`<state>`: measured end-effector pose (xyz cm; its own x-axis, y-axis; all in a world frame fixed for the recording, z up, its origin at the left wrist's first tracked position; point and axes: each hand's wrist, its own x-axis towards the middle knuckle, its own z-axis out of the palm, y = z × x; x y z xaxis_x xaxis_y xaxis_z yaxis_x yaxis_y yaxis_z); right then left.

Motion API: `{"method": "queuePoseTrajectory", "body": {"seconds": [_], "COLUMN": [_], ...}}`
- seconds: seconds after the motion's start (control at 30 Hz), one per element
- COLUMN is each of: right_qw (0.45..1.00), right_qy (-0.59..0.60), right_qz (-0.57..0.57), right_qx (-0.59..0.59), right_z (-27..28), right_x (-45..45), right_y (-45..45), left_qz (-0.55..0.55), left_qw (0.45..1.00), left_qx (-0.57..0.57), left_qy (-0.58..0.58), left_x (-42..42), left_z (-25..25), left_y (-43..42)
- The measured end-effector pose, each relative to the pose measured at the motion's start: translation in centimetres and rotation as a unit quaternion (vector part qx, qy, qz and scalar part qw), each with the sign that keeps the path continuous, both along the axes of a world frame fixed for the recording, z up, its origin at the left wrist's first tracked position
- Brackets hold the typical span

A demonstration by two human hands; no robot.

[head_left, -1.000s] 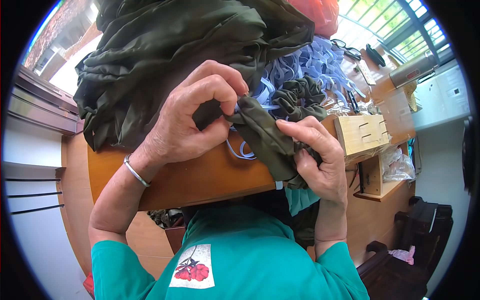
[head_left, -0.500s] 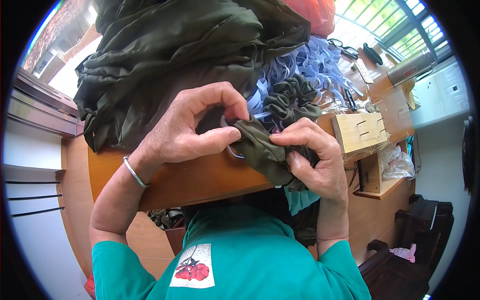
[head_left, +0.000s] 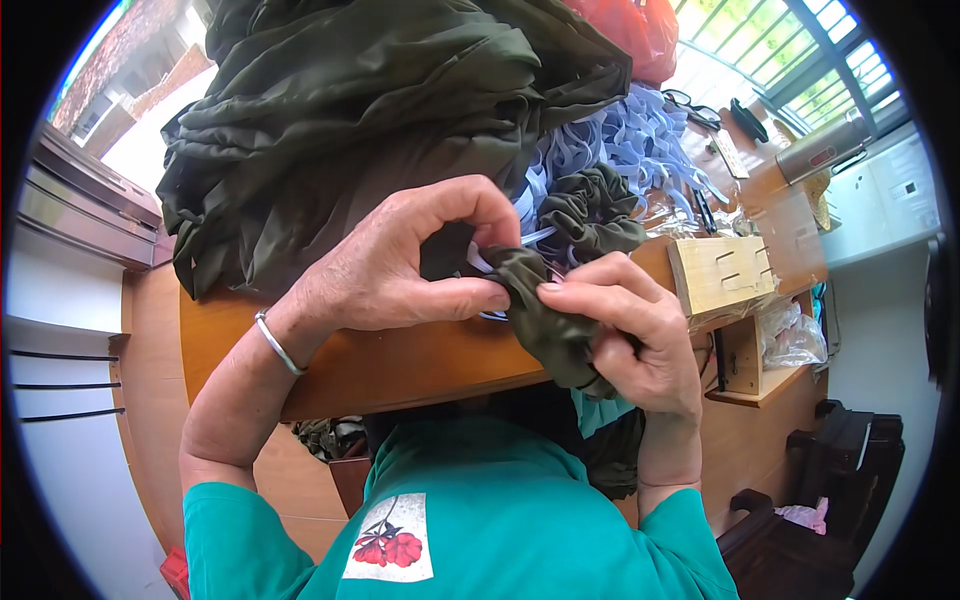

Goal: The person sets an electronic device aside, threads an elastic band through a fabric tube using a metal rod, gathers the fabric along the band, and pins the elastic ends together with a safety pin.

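Observation:
Both hands hold a gathered dark green fabric tube above the table's front edge. My left hand pinches its upper left end between thumb and fingers, where a pale blue elastic band shows. At the tube's right side, my right hand grips with thumb and index finger, its other fingers curled. Just behind them lies a finished-looking ruffled green fabric ring. A heap of pale blue elastic strips is beyond it, and a large pile of dark green fabric fills the left.
A wooden block with metal pins stands at the table's right edge, above an open wooden drawer. Farther back are a red plastic bag, black-framed glasses and a metal cylinder. A dark wooden chair stands lower right.
The fabric tube has become shorter and more bunched. My left hand has moved down and right, and its thumb now presses against the tube's end. The pale band shows more there.

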<state>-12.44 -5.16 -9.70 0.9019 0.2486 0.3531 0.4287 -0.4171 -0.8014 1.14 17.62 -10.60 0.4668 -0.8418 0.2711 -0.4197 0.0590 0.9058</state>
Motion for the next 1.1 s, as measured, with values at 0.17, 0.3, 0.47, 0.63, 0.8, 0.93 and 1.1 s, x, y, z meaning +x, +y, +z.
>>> {"method": "queuePoseTrajectory", "body": {"seconds": [0.17,0.3,0.47,0.63,0.8,0.93,1.1], "right_qw": [0.996,0.983,0.976,0.991,0.995,0.998,0.999], "right_qy": [0.004,0.022,0.026,-0.024,-0.006,-0.01,-0.02], "right_qz": [0.024,0.031,0.05,0.011,0.008,-0.004,-0.027], "right_qx": [0.091,0.182,0.209,0.133,0.097,0.068,0.035], "right_z": [-0.8,-1.8,-2.1,-2.0,-1.7,-1.6,-1.5], "right_x": [-0.1,-0.2,0.0,0.2,0.1,0.1,0.0], "right_y": [-0.3,-0.6,-0.8,-0.8,-0.3,-0.2,-0.1], "left_qz": [0.005,-0.001,0.017,0.004,0.018,0.048,0.079], "left_qw": [0.996,0.997,0.993,0.983,0.994,0.992,0.981], "left_qx": [-0.056,-0.072,-0.107,-0.167,-0.102,-0.071,-0.111], "left_qy": [0.063,0.024,0.055,0.071,-0.041,-0.092,-0.134], "left_x": [-0.4,-0.3,-0.8,-0.9,-0.5,-0.8,-1.0], "left_z": [-0.3,-0.6,-0.5,-0.6,-0.6,-0.1,-0.4], "left_y": [-0.3,-0.1,-0.4,-0.5,-0.3,-0.3,-0.7]}}
